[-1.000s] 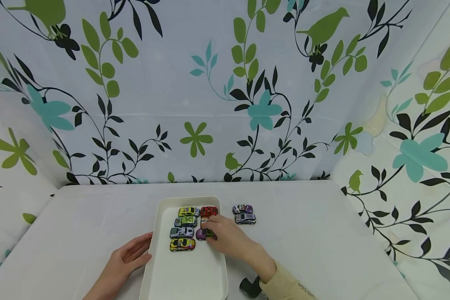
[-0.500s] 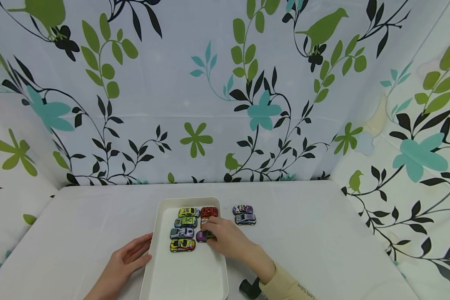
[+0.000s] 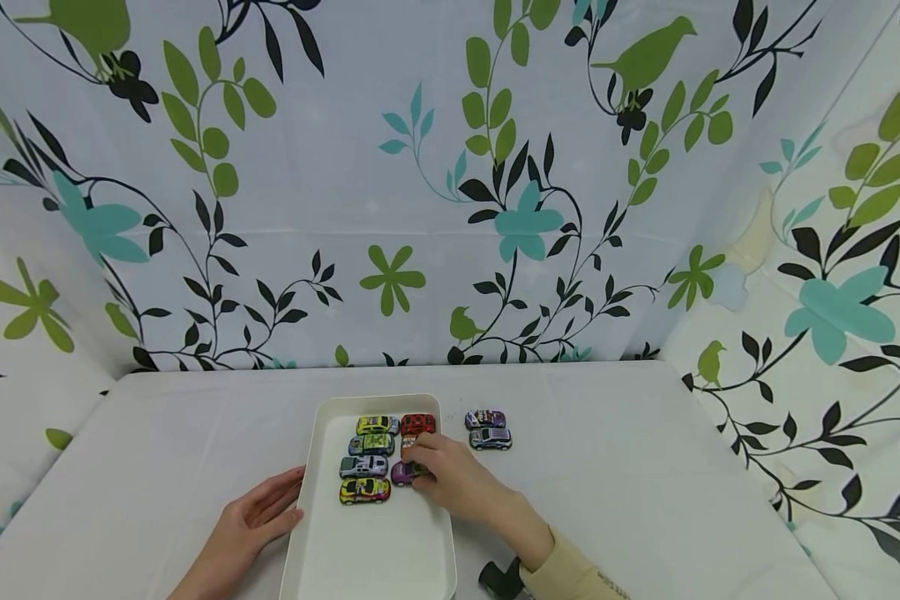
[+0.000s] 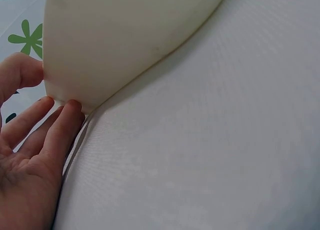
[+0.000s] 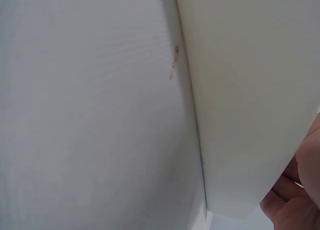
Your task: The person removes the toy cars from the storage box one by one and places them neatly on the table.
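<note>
step: setting purple car [image 3: 402,472] in tray [image 3: 375,550] | right hand [image 3: 450,475] grasping it | left hand [image 3: 251,521] released, flat against tray edge | next: let go, fetch cars [image 3: 487,428] right of tray

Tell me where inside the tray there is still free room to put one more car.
The near half of the tray is bare, below the yellow car and the right hand. The far end is crowded with cars in two columns.

Purple car [image 3: 402,473] slightly nearer, under right hand [image 3: 450,477].
</note>
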`<state>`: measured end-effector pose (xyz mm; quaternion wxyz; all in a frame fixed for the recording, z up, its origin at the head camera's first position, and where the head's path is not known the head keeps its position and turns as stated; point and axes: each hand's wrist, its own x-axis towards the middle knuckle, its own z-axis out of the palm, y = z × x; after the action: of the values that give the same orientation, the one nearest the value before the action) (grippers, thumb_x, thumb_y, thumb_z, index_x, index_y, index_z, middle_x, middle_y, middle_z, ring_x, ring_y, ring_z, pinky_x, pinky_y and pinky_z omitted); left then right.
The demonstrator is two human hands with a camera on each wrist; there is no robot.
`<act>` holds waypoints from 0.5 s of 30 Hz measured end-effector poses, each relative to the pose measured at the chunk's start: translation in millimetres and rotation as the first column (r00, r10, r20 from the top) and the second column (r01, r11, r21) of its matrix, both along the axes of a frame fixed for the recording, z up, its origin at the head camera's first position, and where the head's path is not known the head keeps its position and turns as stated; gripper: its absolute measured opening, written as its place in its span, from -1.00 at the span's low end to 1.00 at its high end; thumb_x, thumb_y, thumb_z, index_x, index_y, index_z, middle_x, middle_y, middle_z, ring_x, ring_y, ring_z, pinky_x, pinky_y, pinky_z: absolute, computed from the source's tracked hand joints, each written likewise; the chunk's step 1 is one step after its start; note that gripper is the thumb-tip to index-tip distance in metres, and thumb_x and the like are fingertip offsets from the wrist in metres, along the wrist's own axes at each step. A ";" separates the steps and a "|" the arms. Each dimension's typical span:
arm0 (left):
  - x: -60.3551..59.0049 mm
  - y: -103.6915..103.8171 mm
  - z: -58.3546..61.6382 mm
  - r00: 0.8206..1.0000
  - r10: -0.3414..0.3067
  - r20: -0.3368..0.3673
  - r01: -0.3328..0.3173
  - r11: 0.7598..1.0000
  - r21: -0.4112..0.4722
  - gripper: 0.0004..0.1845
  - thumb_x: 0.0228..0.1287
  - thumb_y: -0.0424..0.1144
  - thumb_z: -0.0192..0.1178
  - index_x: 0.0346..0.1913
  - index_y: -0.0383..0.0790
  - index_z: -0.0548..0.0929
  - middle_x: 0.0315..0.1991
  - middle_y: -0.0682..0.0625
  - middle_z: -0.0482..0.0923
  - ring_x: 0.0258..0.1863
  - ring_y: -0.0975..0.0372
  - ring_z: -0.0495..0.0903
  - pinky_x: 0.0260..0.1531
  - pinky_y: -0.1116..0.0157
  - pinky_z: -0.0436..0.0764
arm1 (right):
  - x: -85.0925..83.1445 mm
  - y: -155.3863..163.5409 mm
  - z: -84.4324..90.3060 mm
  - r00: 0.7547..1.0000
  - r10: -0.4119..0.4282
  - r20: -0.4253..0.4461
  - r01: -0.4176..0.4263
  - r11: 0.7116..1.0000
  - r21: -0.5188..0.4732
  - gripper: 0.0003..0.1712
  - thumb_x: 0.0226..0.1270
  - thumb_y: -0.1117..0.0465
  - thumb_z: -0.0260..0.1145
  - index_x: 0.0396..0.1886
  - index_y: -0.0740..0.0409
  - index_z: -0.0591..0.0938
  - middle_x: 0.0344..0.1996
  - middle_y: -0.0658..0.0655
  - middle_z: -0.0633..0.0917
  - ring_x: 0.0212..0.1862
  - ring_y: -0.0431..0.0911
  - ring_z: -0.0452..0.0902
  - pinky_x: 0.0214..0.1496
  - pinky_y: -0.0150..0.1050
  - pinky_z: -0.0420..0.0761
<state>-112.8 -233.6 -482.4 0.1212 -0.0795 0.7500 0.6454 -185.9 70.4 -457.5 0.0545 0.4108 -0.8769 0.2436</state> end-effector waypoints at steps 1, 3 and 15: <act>0.1 -0.1 0.0 1.000 -0.001 -0.001 0.001 1.000 0.001 -0.24 0.32 -0.13 0.33 0.50 -0.24 0.26 0.50 -0.17 0.25 0.14 0.63 0.45 0.17 0.33 0.60 | 0.6 0.0 0.5 1.000 0.002 0.006 -0.002 1.000 -0.004 -0.69 0.22 0.34 0.46 -0.02 0.14 0.70 -0.10 0.01 0.67 -0.06 -0.19 0.60 0.05 -0.42 0.63; 0.1 -0.3 0.3 1.000 -0.002 -0.004 0.002 1.000 0.003 -0.24 0.32 -0.14 0.33 0.50 -0.24 0.26 0.50 -0.17 0.25 0.11 0.67 0.45 0.16 0.35 0.60 | 1.8 -0.1 1.4 1.000 0.005 0.011 -0.005 1.000 -0.007 -0.69 0.23 0.33 0.46 -0.01 0.14 0.70 -0.09 0.01 0.67 -0.05 -0.20 0.60 0.05 -0.43 0.62; -1.7 -0.7 -1.3 1.000 -0.006 -0.002 0.006 1.000 -0.012 -0.23 0.32 -0.11 0.33 0.50 -0.22 0.26 0.50 -0.16 0.25 0.24 0.51 0.44 0.17 0.34 0.59 | 9.3 2.8 13.7 1.000 -0.013 -0.022 0.013 0.999 -0.037 -0.69 0.26 0.31 0.45 0.01 0.14 0.70 -0.05 0.00 0.67 0.00 -0.19 0.60 0.10 -0.44 0.60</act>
<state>-114.6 -234.3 -483.7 0.1220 -0.0775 0.7540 0.6408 -176.6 73.2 -443.7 0.0736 0.4067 -0.8742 0.2548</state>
